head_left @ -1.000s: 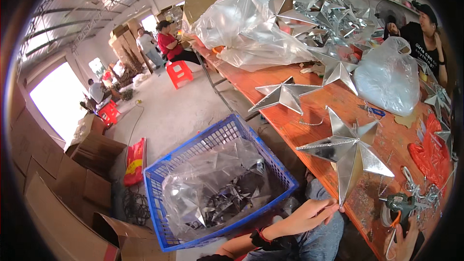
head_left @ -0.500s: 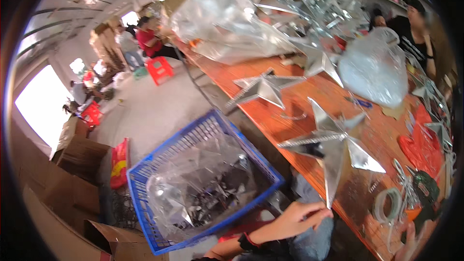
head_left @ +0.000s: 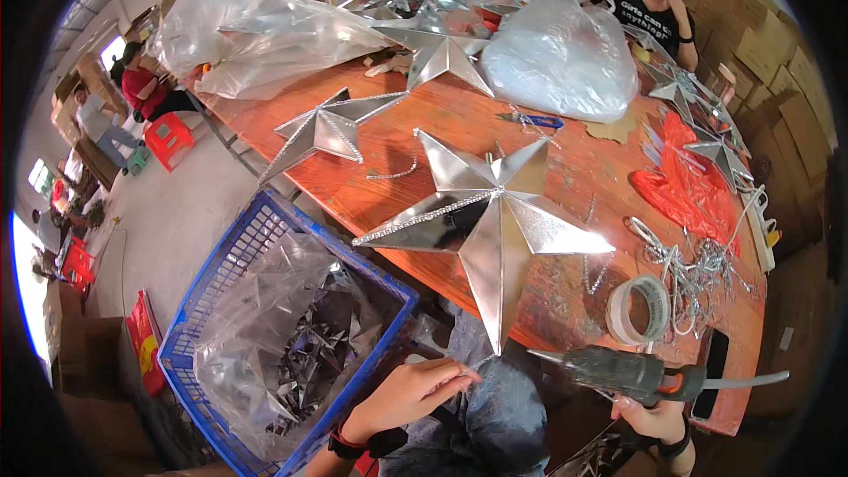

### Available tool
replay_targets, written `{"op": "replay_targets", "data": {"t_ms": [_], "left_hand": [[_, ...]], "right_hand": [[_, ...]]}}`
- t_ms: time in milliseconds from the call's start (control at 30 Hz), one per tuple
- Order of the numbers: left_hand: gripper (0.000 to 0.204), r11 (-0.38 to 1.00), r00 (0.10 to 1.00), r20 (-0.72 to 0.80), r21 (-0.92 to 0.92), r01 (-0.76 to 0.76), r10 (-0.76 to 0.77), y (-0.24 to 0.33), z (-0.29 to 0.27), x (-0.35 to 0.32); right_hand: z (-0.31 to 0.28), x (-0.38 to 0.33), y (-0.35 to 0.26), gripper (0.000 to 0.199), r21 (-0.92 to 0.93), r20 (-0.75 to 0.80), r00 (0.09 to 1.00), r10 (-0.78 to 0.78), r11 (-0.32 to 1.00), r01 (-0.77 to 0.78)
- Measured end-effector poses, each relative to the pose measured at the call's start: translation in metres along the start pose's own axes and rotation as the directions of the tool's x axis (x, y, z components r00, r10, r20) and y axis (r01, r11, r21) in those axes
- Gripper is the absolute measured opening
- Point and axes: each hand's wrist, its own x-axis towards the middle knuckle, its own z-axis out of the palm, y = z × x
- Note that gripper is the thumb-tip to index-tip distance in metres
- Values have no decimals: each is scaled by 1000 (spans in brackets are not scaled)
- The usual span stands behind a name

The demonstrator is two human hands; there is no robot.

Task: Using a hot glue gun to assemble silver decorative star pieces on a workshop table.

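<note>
A large silver star [head_left: 495,238] lies on the orange-brown table, its lowest point reaching past the near edge. One of its ridges carries a sparkling bead trim. Just below that point is my left hand [head_left: 415,393], fingers pinched together; whatever they hold is too small to make out. My right hand [head_left: 652,420] grips a dark green glue gun [head_left: 618,373] by its handle. Its nozzle faces left, a little right of the star's low point, and a pale glue stick [head_left: 746,382] juts from its back.
Beside the table stands a blue basket [head_left: 190,318] with silver pieces in plastic. A smaller star [head_left: 327,132], a tape roll [head_left: 638,309], silver bead strings [head_left: 698,278], a blue cutter knife [head_left: 534,120], a phone [head_left: 711,371] and plastic bags [head_left: 565,53] lie on the table. Someone sits across.
My view has swung to the right. The glue gun, lying on the table before, is now in my right hand near the star's low point. My left hand is slightly away from that point.
</note>
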Motion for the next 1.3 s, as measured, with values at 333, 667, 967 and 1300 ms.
{"op": "replay_targets", "data": {"t_ms": [333,667,967,1300], "left_hand": [[19,969,975,-117,140,203,-187,-28,-34,-22],[19,982,978,-133,69,173,-163,-38,-35,-25],[20,976,973,-123,71,205,-196,-34,-34,-23],[19,975,974,-107,80,209,-200,-37,-34,-24]], "right_hand": [[-4,10,7,45,-134,158,984,83,989,-62],[10,19,-5,15,-129,-3,999,-34,991,33],[12,21,-17,14,-27,10,993,114,993,-114],[11,22,-17,20,-18,63,987,149,989,-148]]}}
